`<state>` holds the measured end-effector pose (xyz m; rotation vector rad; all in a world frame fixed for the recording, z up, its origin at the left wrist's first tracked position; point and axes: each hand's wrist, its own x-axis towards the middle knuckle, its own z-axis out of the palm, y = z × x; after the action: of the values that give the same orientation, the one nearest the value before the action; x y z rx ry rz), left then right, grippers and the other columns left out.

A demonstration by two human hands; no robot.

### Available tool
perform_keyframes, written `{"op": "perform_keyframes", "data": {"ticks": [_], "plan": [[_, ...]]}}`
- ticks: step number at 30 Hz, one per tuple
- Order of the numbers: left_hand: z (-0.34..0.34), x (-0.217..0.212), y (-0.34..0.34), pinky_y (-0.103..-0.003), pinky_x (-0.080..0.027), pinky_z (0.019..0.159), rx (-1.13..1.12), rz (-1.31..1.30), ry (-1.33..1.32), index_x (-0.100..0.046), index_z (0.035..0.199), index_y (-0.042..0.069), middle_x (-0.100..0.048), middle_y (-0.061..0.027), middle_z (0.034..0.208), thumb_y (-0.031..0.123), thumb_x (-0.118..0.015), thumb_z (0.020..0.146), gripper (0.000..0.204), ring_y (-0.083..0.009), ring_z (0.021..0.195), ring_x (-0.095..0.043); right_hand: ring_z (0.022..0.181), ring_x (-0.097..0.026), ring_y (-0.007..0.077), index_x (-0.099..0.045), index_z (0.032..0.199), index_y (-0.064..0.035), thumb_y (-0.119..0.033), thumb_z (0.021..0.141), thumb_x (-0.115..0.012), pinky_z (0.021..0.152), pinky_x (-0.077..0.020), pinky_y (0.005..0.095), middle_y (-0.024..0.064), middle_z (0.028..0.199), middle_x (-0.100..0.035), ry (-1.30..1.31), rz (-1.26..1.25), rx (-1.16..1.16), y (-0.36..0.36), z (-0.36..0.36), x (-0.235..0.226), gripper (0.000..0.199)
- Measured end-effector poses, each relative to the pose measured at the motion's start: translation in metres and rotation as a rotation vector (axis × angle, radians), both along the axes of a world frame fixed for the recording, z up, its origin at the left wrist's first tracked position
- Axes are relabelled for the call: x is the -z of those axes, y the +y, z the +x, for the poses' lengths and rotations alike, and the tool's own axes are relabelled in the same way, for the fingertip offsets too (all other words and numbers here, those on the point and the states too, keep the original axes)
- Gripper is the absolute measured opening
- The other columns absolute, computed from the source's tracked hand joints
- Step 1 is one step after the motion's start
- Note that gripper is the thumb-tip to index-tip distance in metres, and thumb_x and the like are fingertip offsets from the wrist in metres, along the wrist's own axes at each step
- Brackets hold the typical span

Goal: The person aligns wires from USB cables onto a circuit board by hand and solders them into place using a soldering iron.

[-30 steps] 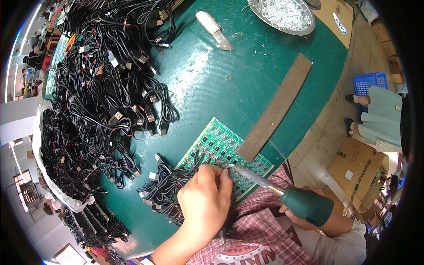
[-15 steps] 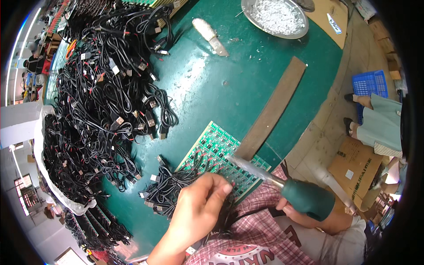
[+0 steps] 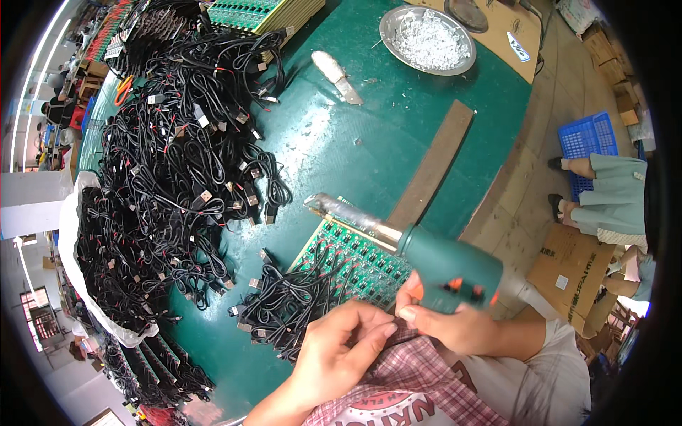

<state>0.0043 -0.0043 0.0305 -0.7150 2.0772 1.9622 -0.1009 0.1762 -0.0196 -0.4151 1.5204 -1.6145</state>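
Note:
My right hand is wrapped around a green heat gun. Its long metal nozzle points left, above the far edge of a green circuit board panel. My left hand is closed in a pinch just left of the right hand's fingertips; what lies between its fingers is too hidden to make out. Thin red-tipped leads run over the board panel. A bundle of black USB cables lies on the panel's left side and spills onto the table.
A large heap of black USB cables covers the table's left. Beyond the panel lie a flat brown bar, a wrapped blade and a metal dish of white bits. Stacked boards stand at the back; a person sits at right.
The heat gun has swung up and left, its nozzle now over the panel's far edge. My right hand has come close to the left, which has shifted slightly right and down.

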Motion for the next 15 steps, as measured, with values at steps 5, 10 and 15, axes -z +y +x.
{"op": "perform_keyframes", "data": {"ticks": [5,10,15], "plan": [[0.003,0.001,0.012,-0.021,-0.047,0.073,-0.289,0.347,-0.022,-0.065,0.102,-0.002,-0.068,-0.0023,0.091,0.001,-0.068,0.098,0.006,-0.0049,0.08,-0.059,0.081,-0.062,0.0084,-0.055,0.12,-0.0055,-0.003,0.093,-0.074,0.068,-0.0524,0.0245,0.0048,0.096,-0.067,-0.505,-0.082,0.187,-0.007,0.001,-0.016,0.033],[-0.013,0.014,0.005,-0.023,-0.045,0.059,-0.185,-0.401,0.02,-0.064,0.093,-0.003,-0.065,-0.0016,0.074,0.004,-0.069,0.096,0.008,-0.0053,0.064,-0.054,0.078,-0.056,0.0069,-0.063,0.102,-0.0028,0.0,0.093,-0.068,0.063,-0.0467,0.0287,0.0009,0.092,-0.062,-0.292,0.066,0.156,0.012,-0.002,-0.01,0.011],[-0.028,0.03,-0.003,-0.033,-0.049,0.059,-0.094,-0.724,-0.056,-0.063,0.089,-0.003,-0.066,-0.0112,0.071,0.002,-0.07,0.091,0.008,-0.0196,0.06,-0.063,0.075,-0.068,0.0262,-0.072,0.105,-0.0137,-0.016,0.083,-0.077,0.062,-0.0528,0.0398,0.0047,0.089,-0.071,0.467,0.493,-0.336,0.046,-0.017,-0.018,0.022]]}}
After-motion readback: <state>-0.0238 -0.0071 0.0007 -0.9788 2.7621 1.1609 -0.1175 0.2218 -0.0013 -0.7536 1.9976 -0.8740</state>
